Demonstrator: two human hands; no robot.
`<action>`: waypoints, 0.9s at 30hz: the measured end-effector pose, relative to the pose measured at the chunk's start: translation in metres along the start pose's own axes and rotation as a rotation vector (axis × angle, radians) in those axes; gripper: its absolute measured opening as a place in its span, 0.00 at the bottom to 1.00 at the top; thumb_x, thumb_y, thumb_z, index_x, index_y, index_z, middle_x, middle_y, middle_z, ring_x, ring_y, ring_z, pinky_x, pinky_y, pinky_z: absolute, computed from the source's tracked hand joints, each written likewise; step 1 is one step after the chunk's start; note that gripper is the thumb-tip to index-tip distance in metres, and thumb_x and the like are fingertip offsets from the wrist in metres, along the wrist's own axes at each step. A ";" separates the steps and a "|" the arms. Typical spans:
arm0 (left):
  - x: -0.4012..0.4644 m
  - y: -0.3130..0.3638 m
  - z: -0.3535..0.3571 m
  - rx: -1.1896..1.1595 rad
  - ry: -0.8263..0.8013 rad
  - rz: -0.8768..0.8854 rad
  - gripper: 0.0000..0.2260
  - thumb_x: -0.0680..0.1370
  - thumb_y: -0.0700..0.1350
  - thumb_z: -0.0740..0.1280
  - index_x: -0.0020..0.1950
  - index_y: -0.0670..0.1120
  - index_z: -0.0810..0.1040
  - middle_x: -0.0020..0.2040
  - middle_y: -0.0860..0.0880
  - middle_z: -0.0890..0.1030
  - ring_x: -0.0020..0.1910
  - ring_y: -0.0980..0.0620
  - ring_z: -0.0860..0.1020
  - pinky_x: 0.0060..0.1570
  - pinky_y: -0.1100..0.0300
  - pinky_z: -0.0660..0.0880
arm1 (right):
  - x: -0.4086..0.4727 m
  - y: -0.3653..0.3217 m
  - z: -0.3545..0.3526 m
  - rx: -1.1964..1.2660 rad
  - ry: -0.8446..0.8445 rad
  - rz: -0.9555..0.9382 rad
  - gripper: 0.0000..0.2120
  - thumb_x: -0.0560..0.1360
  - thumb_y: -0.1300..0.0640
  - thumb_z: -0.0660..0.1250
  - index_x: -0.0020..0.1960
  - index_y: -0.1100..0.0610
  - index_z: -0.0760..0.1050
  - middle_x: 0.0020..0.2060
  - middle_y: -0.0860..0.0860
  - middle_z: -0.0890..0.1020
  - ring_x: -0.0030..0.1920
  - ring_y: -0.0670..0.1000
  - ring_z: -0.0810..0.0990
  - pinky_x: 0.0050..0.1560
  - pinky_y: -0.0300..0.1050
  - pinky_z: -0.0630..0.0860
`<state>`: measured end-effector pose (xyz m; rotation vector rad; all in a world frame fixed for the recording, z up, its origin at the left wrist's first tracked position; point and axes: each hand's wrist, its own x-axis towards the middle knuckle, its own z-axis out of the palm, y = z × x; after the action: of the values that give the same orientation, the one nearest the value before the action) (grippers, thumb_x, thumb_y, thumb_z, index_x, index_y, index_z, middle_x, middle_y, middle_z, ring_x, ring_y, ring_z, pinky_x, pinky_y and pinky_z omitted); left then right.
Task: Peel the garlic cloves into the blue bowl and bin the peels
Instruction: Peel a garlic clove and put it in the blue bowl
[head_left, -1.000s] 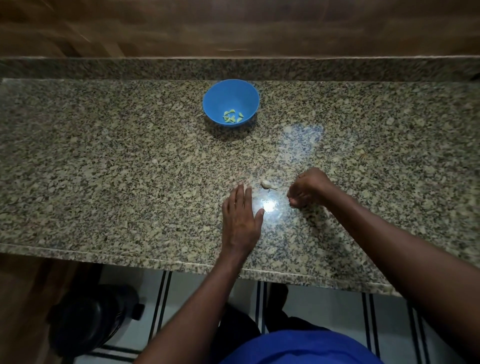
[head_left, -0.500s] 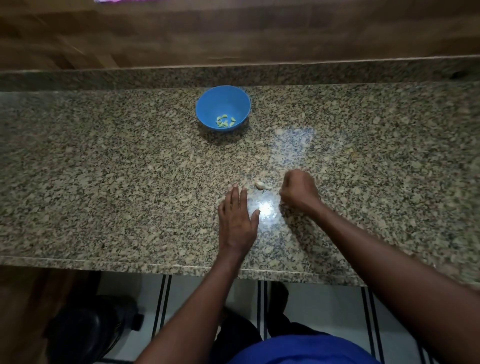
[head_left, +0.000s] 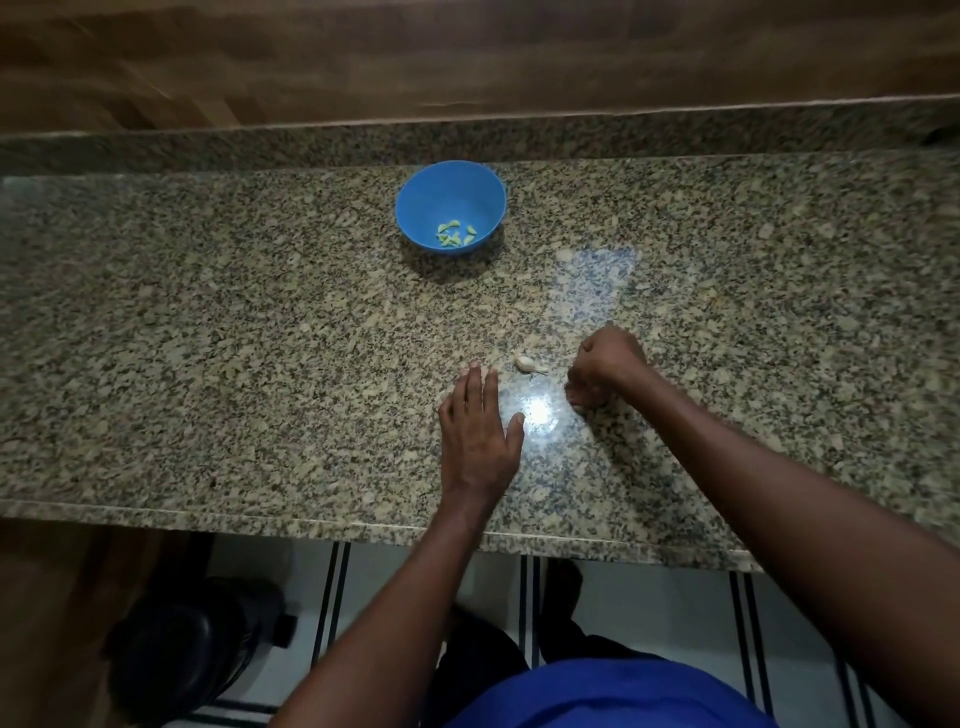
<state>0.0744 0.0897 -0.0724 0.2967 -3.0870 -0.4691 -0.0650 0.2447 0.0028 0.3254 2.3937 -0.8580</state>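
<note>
Right hand (head_left: 605, 371) has curled shut beside garlic piece (head_left: 530, 365), contents unclear; left hand (head_left: 480, 434) stays flat: peel-gathering likely.

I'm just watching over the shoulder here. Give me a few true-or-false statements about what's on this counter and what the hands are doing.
1. The blue bowl holds several small pale pieces. True.
2. The left hand grips the bowl. False: it lies flat on the granite counter, well apart from the bowl.
3. A garlic clove lies on the counter between the two hands. True.
4. The right hand lies flat with straight fingers. False: its fingers are curled.
5. The bowl is tipped over. False: it stands upright.
</note>
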 end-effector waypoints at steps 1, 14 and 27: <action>0.000 0.000 -0.001 -0.007 -0.003 -0.002 0.30 0.84 0.58 0.56 0.82 0.45 0.58 0.83 0.43 0.57 0.80 0.44 0.56 0.78 0.45 0.55 | -0.001 -0.002 0.003 -0.043 0.032 -0.026 0.06 0.69 0.67 0.78 0.39 0.62 0.81 0.32 0.54 0.82 0.26 0.48 0.80 0.21 0.35 0.70; 0.001 0.045 -0.048 -0.964 -0.076 -0.334 0.03 0.81 0.44 0.70 0.52 0.47 0.84 0.44 0.50 0.85 0.43 0.49 0.84 0.42 0.52 0.83 | -0.042 0.044 -0.003 0.413 -0.126 -0.261 0.01 0.78 0.70 0.69 0.49 0.68 0.79 0.37 0.63 0.86 0.37 0.61 0.87 0.40 0.56 0.86; 0.014 0.050 -0.070 -1.258 -0.312 -0.337 0.06 0.75 0.39 0.77 0.51 0.39 0.86 0.46 0.40 0.87 0.45 0.42 0.86 0.52 0.47 0.84 | -0.062 0.054 -0.007 0.301 -0.096 -0.417 0.06 0.77 0.59 0.74 0.43 0.61 0.82 0.32 0.53 0.85 0.30 0.46 0.82 0.31 0.38 0.76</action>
<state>0.0535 0.1130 0.0087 0.6915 -2.2645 -2.3829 0.0040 0.2886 0.0164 -0.1096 2.2742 -1.3945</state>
